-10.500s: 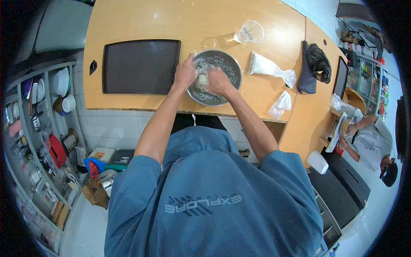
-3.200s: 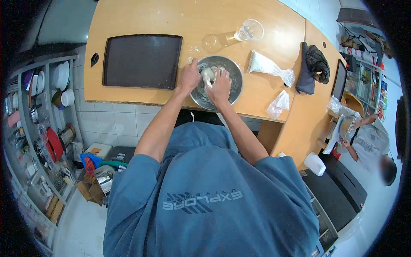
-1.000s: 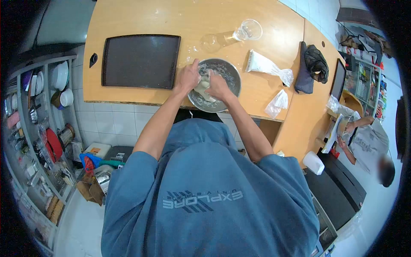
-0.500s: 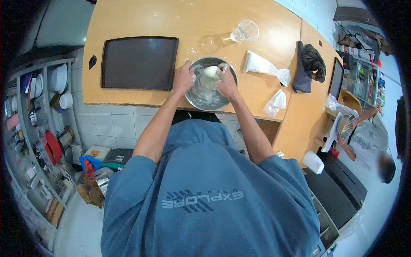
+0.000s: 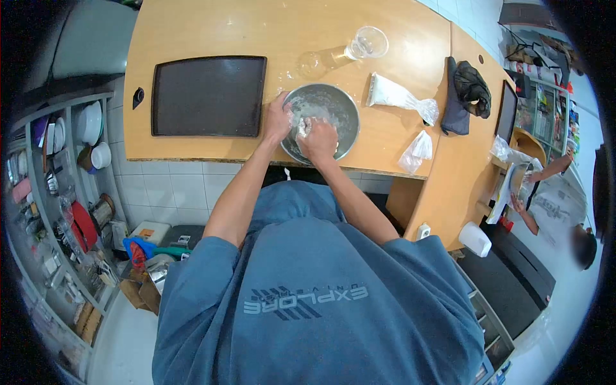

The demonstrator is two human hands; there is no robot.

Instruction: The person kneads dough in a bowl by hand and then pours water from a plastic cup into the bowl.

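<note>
Forearms angle forward to the metal bowl (image 5: pixel 343 109) at the front edge of the counter (image 5: pixel 212 25), left hand (image 5: pixel 277 120) curled over its left rim, right hand (image 5: pixel 319 138) knuckles-up, closed down on the dough (image 5: pixel 301 127), whose long axis is hidden beneath the fingers.

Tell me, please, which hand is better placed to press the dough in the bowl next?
The right hand: it is inside the bowl, on top of the dough. The left hand grips the bowl's left rim and seems to steady it, so it is probably best left there.
</note>
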